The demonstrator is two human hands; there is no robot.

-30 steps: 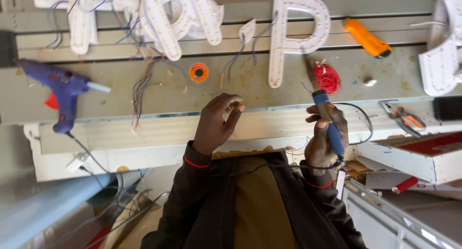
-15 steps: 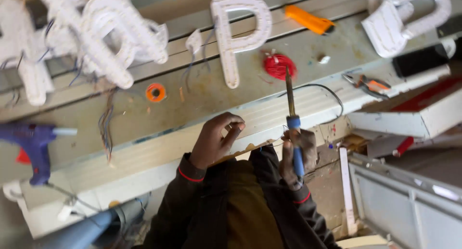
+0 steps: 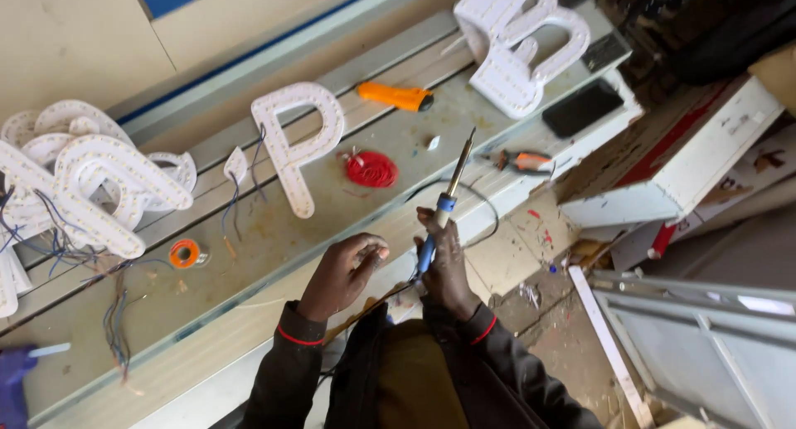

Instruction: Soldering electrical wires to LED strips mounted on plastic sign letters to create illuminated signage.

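The long grey metal counter (image 3: 348, 222) is running diagonally from 8 o'clock to 2 o'clock across the head view, carrying everything else. A cluster of white light-studded sign letters (image 3: 91, 176) is lying at its 9 o'clock end, another white letter pile (image 3: 518, 43) at 1 o'clock, and a single white P-shaped letter (image 3: 297, 147) between them, with a flat black rectangular slab (image 3: 589, 107) at 2 o'clock.

The blue-handled soldering iron with a brass shaft (image 3: 441, 205) is standing nearly upright in the right hand (image 3: 444, 259), its long axis pointing to 12 o'clock, tip over the counter edge near a red coiled wire spool (image 3: 371, 169). That grip is wrapping fully round the blue handle. The left hand (image 3: 344, 271) is sitting just beside it at 9 o'clock, fingers curling in and pinching close together (whether on a thin wire, I cannot tell), so the iron's handle lies to its right and nearer the right hand.

Smaller things: an orange utility knife (image 3: 395, 96), orange-handled pliers (image 3: 521, 160), an orange solder reel (image 3: 184, 252).
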